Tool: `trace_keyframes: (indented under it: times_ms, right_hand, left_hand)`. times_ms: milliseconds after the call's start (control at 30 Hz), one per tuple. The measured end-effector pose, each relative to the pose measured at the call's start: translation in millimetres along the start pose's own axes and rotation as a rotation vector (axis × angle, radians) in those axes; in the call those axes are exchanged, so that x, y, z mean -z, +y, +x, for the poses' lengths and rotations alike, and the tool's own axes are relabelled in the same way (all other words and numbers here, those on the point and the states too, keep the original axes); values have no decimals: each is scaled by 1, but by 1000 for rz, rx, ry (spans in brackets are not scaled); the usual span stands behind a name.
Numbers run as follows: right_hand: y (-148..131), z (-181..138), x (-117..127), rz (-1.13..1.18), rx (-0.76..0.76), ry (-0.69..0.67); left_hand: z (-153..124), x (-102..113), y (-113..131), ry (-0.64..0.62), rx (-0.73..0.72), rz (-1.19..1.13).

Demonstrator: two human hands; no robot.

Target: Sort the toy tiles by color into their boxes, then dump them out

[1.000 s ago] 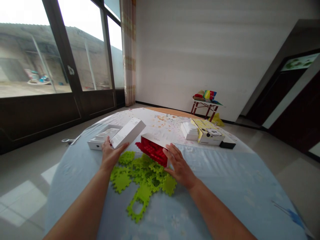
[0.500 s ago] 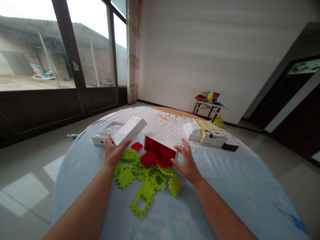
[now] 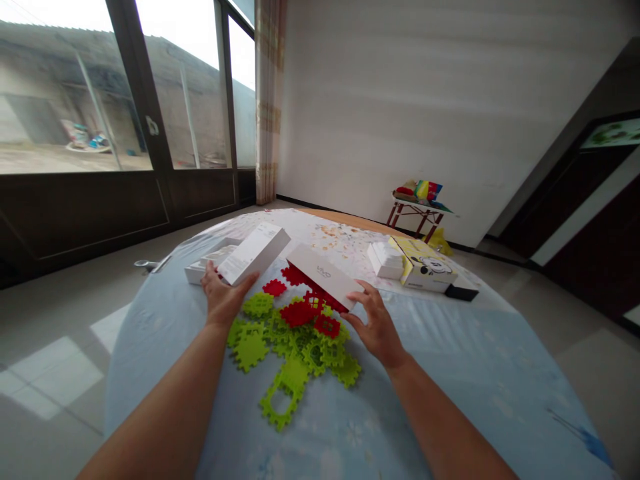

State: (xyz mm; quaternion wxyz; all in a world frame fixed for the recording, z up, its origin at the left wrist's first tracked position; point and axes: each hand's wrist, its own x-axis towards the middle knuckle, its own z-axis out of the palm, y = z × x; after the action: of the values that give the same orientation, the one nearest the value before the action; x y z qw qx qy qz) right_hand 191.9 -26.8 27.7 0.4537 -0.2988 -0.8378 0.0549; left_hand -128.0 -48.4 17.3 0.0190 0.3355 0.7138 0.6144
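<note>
My left hand (image 3: 221,298) grips a long white box (image 3: 253,253), tilted up off the table. My right hand (image 3: 376,325) holds a second white box (image 3: 323,275), tipped over so that red toothed puzzle pieces (image 3: 300,311) spill out from under it. The red pieces lie on a heap of lime-green toothed pieces (image 3: 285,353) spread on the light blue tablecloth (image 3: 450,373) between my hands.
An open white box tray (image 3: 203,268) lies behind my left hand. At the far right of the round table stand a white box (image 3: 385,260), a yellow cartoon box (image 3: 425,265) and a black box (image 3: 460,291). A small table with coloured things (image 3: 417,200) stands by the wall.
My right hand has tipped its box further over, and red pieces have fallen out onto the green heap. My left hand stays on its box.
</note>
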Motion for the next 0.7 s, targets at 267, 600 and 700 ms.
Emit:
trace_keyframes:
  times_ms: [267, 600, 700]
  right_hand:
    - [-5, 3, 6, -28, 61, 21]
    - [3, 2, 5, -96, 63, 32]
    - [2, 2, 7, -83, 60, 28]
  left_hand:
    - [2, -1, -2, 20, -19, 1]
    - [-3, -5, -3, 0, -19, 48]
    - [-7, -9, -2, -20, -34, 59]
